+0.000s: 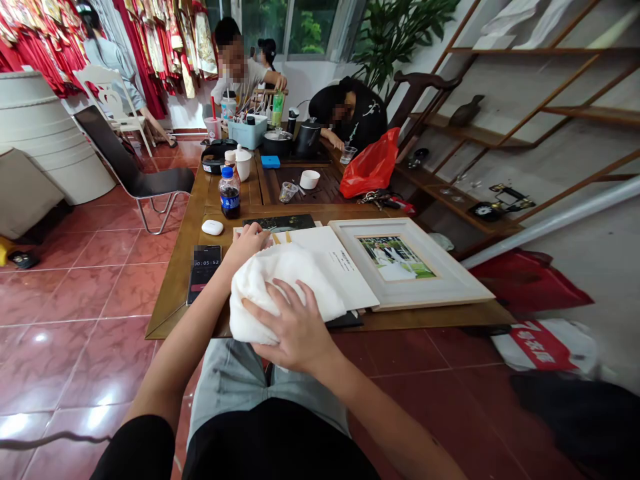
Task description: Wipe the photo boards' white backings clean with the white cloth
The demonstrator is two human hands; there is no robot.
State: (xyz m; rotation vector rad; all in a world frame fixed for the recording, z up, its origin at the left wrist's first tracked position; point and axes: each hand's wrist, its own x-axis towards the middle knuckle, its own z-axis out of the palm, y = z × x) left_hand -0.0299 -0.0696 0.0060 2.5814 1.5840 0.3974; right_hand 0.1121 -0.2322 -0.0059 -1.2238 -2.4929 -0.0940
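A bunched white towel (285, 287) lies over the near left part of a white printed board (345, 267) on the table. My right hand (295, 327) grips the towel from the near side, fingers spread over its top and thumb low at its edge. Beyond the towel, my left hand (249, 244) rests on the far left corner of the stacked boards, fingers slightly apart; the towel hides part of it. Touching the printed board on the right is a white picture frame (410, 263) with a photo of people in wedding clothes.
Left of my forearm lie a phone (204, 273) and a white earbud case (213, 227). Behind stand a cola bottle (230, 193), a white cup (309, 179) and a red plastic bag (370, 167). Two people sit at the table's far side. A wooden shelf (480, 133) stands right.
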